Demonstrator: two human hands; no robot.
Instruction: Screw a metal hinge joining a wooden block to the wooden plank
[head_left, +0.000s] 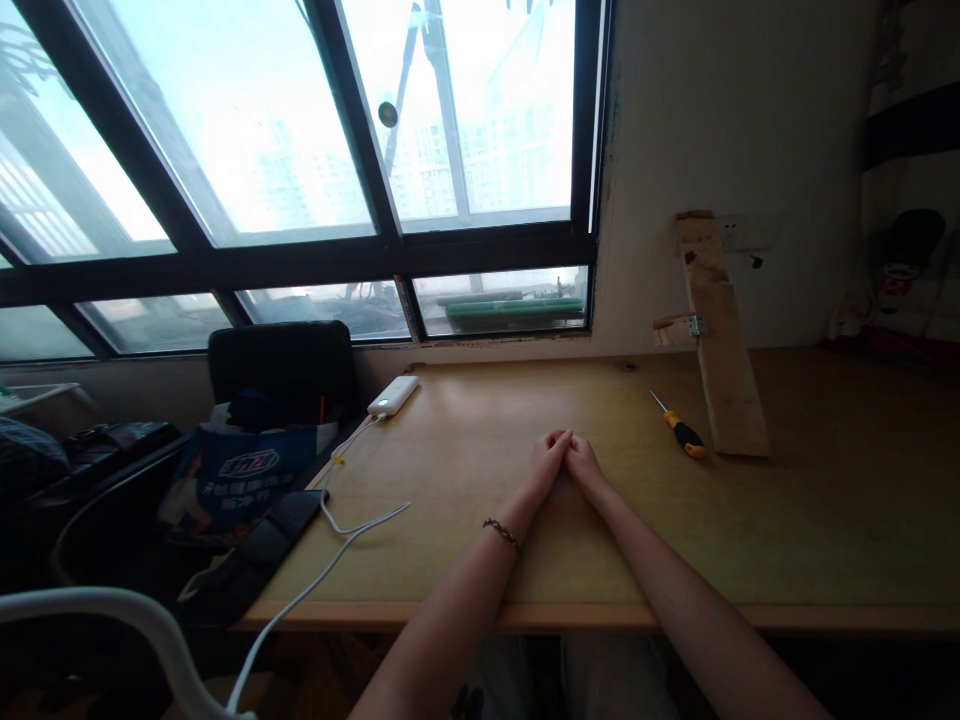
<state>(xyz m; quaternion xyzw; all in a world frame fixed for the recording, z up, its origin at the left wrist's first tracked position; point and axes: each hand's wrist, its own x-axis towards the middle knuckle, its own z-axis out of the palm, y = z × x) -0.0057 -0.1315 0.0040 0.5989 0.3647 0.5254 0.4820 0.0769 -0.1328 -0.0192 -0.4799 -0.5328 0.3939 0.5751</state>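
Note:
My left hand (547, 465) and my right hand (586, 466) rest together on the wooden table (480, 550), touching at the fingers. Both are closed, and no object shows in them. A dark braided bracelet (502, 532) circles my left wrist. To the right of my hands lies a screwdriver (684, 435) with a yellow and black handle, its shaft pointing away to the left. Beside it a wooden board (724, 350) leans back against the wall. A metal hinge (697, 325) joins a short wood piece (673, 330) to the board's left edge.
A white power bank (394, 397) sits at the table's back left, with a white cable (337, 555) running over the left edge. Left of the table stands a black chair (281, 365) with a printed bag (240, 480). Windows (465, 110) and a wall socket (742, 232) are behind.

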